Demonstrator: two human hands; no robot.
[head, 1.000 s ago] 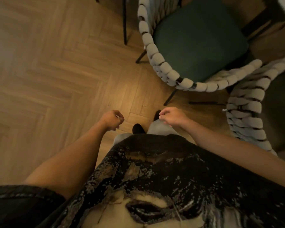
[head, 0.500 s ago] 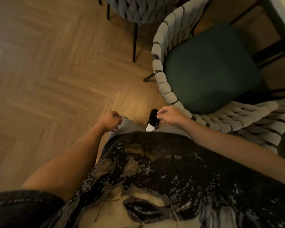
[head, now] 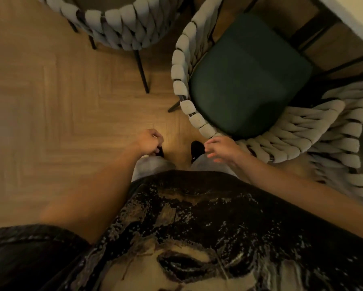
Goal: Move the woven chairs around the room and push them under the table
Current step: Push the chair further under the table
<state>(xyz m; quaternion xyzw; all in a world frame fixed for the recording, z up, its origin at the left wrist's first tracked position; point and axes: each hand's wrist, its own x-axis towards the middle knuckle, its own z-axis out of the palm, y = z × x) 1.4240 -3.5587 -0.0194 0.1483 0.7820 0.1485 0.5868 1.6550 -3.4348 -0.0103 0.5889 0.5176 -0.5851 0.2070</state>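
The right hand (head: 222, 149) hovers just beside the green-seated chair (head: 249, 76), fingers apart, seemingly not touching it. The left hand (head: 150, 141) is curled into an empty fist.

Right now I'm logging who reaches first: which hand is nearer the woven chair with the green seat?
Right. The right hand hovers just beside the chair's woven back rim, fingers loosely spread. The left hand is curled, farther left over bare floor.

The woven chair (head: 183, 78) is showing cream rope wrapping, black frame and dark green seat cushion (head: 247, 76); the herringbone floor (head: 50, 101) is glowing tan.
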